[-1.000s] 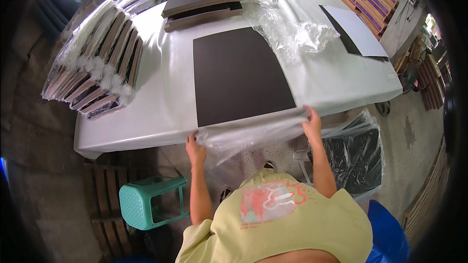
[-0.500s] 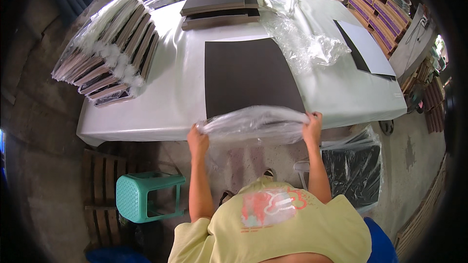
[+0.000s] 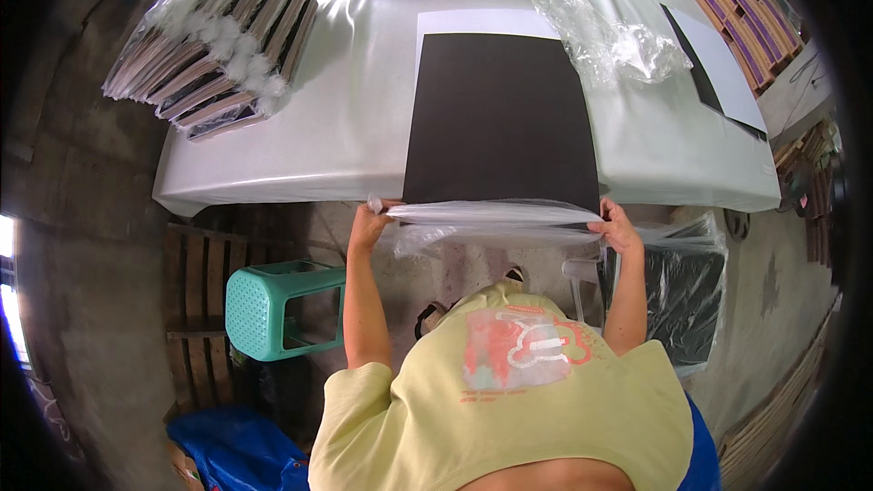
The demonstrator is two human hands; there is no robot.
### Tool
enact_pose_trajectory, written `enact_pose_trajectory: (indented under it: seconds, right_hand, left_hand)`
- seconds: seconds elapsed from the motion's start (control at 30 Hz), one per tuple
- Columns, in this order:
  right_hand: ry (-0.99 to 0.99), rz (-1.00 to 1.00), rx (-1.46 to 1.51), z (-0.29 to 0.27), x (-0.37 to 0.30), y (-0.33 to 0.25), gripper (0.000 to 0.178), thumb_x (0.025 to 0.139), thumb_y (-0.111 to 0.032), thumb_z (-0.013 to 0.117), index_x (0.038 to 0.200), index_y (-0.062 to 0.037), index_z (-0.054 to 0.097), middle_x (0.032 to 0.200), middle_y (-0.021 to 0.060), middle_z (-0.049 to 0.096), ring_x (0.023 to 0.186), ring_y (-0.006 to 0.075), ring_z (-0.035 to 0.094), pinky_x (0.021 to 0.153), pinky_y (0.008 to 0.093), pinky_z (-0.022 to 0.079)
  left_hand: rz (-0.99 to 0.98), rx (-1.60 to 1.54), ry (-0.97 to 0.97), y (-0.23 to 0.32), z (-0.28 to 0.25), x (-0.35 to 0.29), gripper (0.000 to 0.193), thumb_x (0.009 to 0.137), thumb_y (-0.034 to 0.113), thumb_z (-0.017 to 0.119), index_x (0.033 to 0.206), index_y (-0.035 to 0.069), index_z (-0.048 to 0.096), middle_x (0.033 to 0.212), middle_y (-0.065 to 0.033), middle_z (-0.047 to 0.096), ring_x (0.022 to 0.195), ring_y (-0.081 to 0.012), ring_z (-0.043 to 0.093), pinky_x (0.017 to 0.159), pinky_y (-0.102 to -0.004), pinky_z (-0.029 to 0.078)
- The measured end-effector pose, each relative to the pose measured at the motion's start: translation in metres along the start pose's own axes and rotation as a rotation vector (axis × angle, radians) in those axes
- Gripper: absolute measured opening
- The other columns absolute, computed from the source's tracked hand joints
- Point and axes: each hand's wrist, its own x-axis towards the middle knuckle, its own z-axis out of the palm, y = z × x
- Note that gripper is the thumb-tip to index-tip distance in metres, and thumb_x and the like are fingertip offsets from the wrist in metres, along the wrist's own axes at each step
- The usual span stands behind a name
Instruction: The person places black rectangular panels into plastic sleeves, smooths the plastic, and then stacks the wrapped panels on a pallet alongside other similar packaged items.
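Table (image 3: 350,127) (glossy, white) bears a black sheet (image 3: 502,118) above grey floor (image 3: 759,327)

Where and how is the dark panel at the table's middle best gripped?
Probably at its two near corners, coming from the near side: the dark panel lies flat, and its near edge reaches the front of the table, which may let it be pinched from above and below. Clear plastic along that edge may interfere.

Bare hands (image 3: 368,227), pale yellow shirt (image 3: 509,427)

Short sleeves (image 3: 353,400); at lower centre of the frame, a print (image 3: 514,355) in coral, grey and white has a looping outline, small lettering beneath. Dark footwear (image 3: 516,273) shows just below mid-frame.
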Motion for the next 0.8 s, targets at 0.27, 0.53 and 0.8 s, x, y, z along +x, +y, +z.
enact_pose_trajectory:
  seconds: [0.27,0.53,0.8]
  right_hand:
    - [0.427,-0.156,-0.331,0.007,-0.026,0.010,0.014,0.069,-0.003,0.065,0.077,-0.0034,0.054,0.066,-0.0017,0.052,0.060,0.0051,0.045,0.053,0.0198,0.035]
    - [0.261,-0.034,0.102,-0.019,-0.012,0.012,0.011,0.071,0.000,0.061,0.076,-0.0062,0.054,0.066,-0.0037,0.049,0.057,0.0047,0.044,0.050,0.0169,0.032]
    - [0.243,0.119,0.111,-0.028,0.002,-0.003,0.011,0.075,-0.005,0.060,0.079,-0.0097,0.050,0.071,-0.0033,0.051,0.061,0.0060,0.048,0.051,0.0201,0.038]
  left_hand:
    - [-0.013,0.084,-0.073,-0.011,0.016,-0.008,0.019,0.062,-0.003,0.058,0.081,-0.006,0.061,0.084,-0.0104,0.062,0.079,-0.0169,0.056,0.072,-0.0282,0.043]
    - [0.039,-0.028,-0.002,-0.019,0.029,0.012,0.017,0.065,-0.003,0.058,0.082,-0.003,0.060,0.081,-0.0068,0.061,0.075,-0.0137,0.055,0.070,-0.0255,0.043]
    - [-0.020,0.083,-0.066,0.001,0.031,0.024,0.015,0.067,-0.002,0.057,0.082,-0.003,0.060,0.075,-0.0043,0.060,0.068,-0.0122,0.054,0.064,-0.0244,0.043]
